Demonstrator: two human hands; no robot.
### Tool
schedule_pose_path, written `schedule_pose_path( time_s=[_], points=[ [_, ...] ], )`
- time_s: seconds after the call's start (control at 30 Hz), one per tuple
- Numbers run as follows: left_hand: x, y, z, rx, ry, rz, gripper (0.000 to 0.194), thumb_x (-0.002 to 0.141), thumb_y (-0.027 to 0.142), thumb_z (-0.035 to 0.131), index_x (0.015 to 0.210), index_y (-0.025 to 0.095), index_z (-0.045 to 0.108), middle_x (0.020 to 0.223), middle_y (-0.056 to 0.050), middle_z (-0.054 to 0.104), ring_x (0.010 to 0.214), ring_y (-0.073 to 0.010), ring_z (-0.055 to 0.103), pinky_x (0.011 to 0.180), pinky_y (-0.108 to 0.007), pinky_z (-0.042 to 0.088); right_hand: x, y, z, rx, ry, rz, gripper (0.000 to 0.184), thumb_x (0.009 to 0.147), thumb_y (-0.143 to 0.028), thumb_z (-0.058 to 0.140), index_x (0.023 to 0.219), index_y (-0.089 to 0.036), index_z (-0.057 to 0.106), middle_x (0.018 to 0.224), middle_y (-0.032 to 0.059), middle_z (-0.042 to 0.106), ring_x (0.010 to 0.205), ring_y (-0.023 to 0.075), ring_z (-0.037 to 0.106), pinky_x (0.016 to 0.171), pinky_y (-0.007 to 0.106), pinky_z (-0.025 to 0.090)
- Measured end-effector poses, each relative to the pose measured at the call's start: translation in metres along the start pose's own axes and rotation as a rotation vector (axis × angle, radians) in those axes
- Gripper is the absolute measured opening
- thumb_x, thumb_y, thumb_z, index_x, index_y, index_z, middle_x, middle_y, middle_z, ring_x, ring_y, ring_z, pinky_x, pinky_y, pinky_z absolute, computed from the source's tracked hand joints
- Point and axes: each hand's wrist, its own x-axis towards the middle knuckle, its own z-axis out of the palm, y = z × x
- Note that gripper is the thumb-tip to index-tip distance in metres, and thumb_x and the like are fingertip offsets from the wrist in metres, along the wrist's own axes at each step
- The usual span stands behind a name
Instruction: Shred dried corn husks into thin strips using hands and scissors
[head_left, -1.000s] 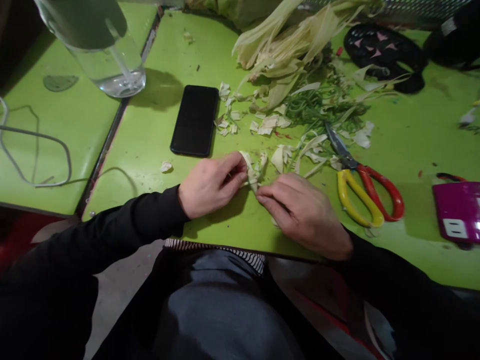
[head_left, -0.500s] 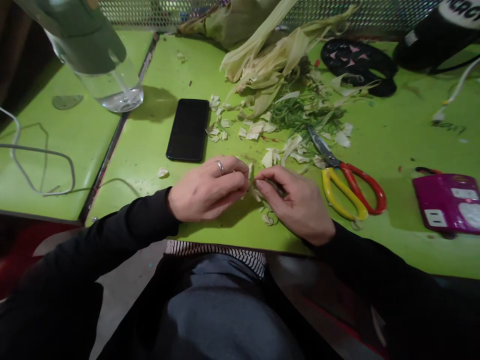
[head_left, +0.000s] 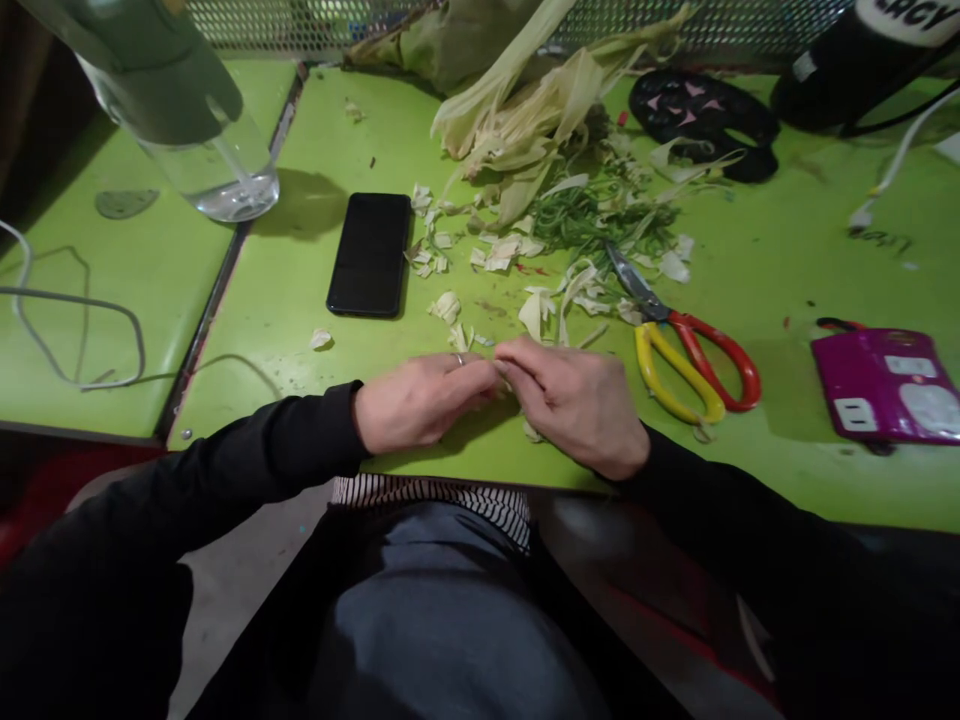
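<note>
My left hand [head_left: 424,400], with a ring on one finger, is closed near the table's front edge. Its fingertips meet those of my right hand [head_left: 581,400], which is pinched shut. Whatever lies between them is mostly hidden; only a pale sliver shows under the fingers. Just beyond the hands, cream husk scraps [head_left: 536,312] are scattered over the green table [head_left: 292,290]. Scissors [head_left: 664,340] with one yellow and one red handle lie to the right of my right hand, blades pointing away. Farther back are dry corn husks [head_left: 536,115] and a tangle of thin green strands [head_left: 574,215].
A black phone [head_left: 368,255] lies left of the scraps, with a water bottle [head_left: 217,140] behind it. To the right are a purple power strip [head_left: 885,385], a black palette-shaped object [head_left: 697,115] and a black bottle [head_left: 832,75]. A perforated screen [head_left: 262,25] runs along the back.
Both hands have drawn together and slightly toward me, their fingertips now touching. A curled cream scrap now shows on the table beyond my left hand. The view has shifted a little.
</note>
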Motion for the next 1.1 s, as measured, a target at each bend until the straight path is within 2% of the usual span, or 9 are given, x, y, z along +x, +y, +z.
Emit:
schedule_pose_path(
  time_s=[0.07, 0.2, 0.3, 0.47, 0.6, 0.77, 0.87, 1.0, 1.1],
  points=[
    [0.000, -0.001, 0.000, -0.112, 0.017, -0.051, 0.013, 0.093, 0.018, 0.042, 0.091, 0.015, 0.055, 0.080, -0.006, 0.064, 0.068, -0.0124, 0.056, 0.064, -0.025, 0.045, 0.000, 0.000, 0.000, -0.019, 0.021, -0.010, 0.028, 0.097, -0.028, 0.046, 0.092, -0.017, 0.071, 0.072, 0.0052, 0.073, 0.059, 0.0171, 0.063, 0.055, 0.029, 0.040],
    [0.006, -0.003, -0.003, -0.571, 0.124, -0.331, 0.009, 0.092, 0.023, 0.051, 0.087, 0.015, 0.051, 0.079, -0.002, 0.063, 0.056, -0.0062, 0.050, 0.052, -0.019, 0.041, 0.002, -0.001, -0.007, 0.080, 0.081, 0.031, 0.025, 0.096, -0.032, 0.050, 0.090, -0.017, 0.068, 0.067, 0.0033, 0.069, 0.056, 0.0146, 0.060, 0.053, 0.028, 0.038],
    [0.011, -0.005, -0.004, -0.841, 0.192, -0.454, 0.012, 0.089, 0.019, 0.057, 0.083, 0.015, 0.048, 0.077, -0.001, 0.062, 0.054, -0.0044, 0.051, 0.049, -0.017, 0.042, 0.005, -0.002, -0.013, 0.194, 0.066, 0.087, 0.022, 0.094, -0.036, 0.055, 0.086, -0.019, 0.066, 0.056, -0.0008, 0.060, 0.049, 0.0126, 0.053, 0.050, 0.027, 0.035],
    [0.014, -0.005, -0.004, -0.975, 0.260, -0.557, 0.018, 0.085, 0.011, 0.063, 0.085, 0.016, 0.046, 0.067, 0.004, 0.059, 0.053, -0.0045, 0.054, 0.051, -0.017, 0.047, 0.007, 0.000, -0.016, 0.330, 0.024, 0.080, 0.015, 0.089, -0.033, 0.061, 0.080, -0.021, 0.063, 0.046, -0.0059, 0.045, 0.044, 0.0114, 0.044, 0.048, 0.028, 0.034],
    [0.016, -0.004, -0.005, -1.016, 0.234, -0.586, 0.027, 0.084, 0.010, 0.065, 0.090, 0.019, 0.041, 0.064, 0.006, 0.059, 0.053, -0.0056, 0.056, 0.048, -0.015, 0.046, 0.007, 0.000, -0.017, 0.369, -0.010, 0.018, 0.010, 0.089, -0.026, 0.060, 0.081, -0.021, 0.063, 0.045, -0.0073, 0.040, 0.042, 0.0102, 0.040, 0.047, 0.027, 0.033],
    [0.015, -0.001, -0.006, -0.927, 0.191, -0.557, 0.015, 0.087, 0.014, 0.061, 0.091, 0.016, 0.047, 0.074, 0.002, 0.061, 0.060, -0.0062, 0.061, 0.050, -0.015, 0.047, 0.008, -0.002, -0.016, 0.367, -0.006, 0.079, 0.011, 0.090, -0.029, 0.060, 0.083, -0.021, 0.063, 0.045, -0.0075, 0.040, 0.041, 0.0096, 0.039, 0.045, 0.026, 0.033],
    [0.011, 0.001, -0.010, -0.705, 0.240, -0.506, 0.005, 0.089, 0.015, 0.054, 0.094, 0.015, 0.054, 0.081, -0.001, 0.061, 0.060, -0.0058, 0.058, 0.049, -0.016, 0.044, 0.008, -0.001, -0.016, 0.378, -0.026, 0.139, 0.013, 0.091, -0.032, 0.058, 0.083, -0.022, 0.063, 0.046, -0.0067, 0.042, 0.041, 0.0097, 0.038, 0.044, 0.026, 0.033],
    [0.003, 0.002, -0.016, -0.267, 0.293, -0.349, 0.013, 0.083, 0.014, 0.057, 0.094, 0.014, 0.063, 0.089, -0.003, 0.060, 0.063, -0.0067, 0.053, 0.057, -0.020, 0.047, 0.007, -0.001, -0.016, 0.372, -0.047, 0.191, 0.016, 0.092, -0.036, 0.056, 0.085, -0.024, 0.063, 0.047, -0.0050, 0.046, 0.041, 0.0108, 0.041, 0.042, 0.027, 0.033],
    [-0.001, 0.001, -0.018, -0.069, 0.274, -0.332, 0.026, 0.078, 0.012, 0.057, 0.103, 0.015, 0.064, 0.087, -0.002, 0.057, 0.060, -0.0073, 0.049, 0.060, -0.023, 0.048, 0.007, -0.002, -0.017, 0.370, -0.050, 0.215, 0.015, 0.092, -0.036, 0.054, 0.087, -0.025, 0.062, 0.053, -0.0028, 0.052, 0.045, 0.0121, 0.047, 0.045, 0.027, 0.038]
  ],
)
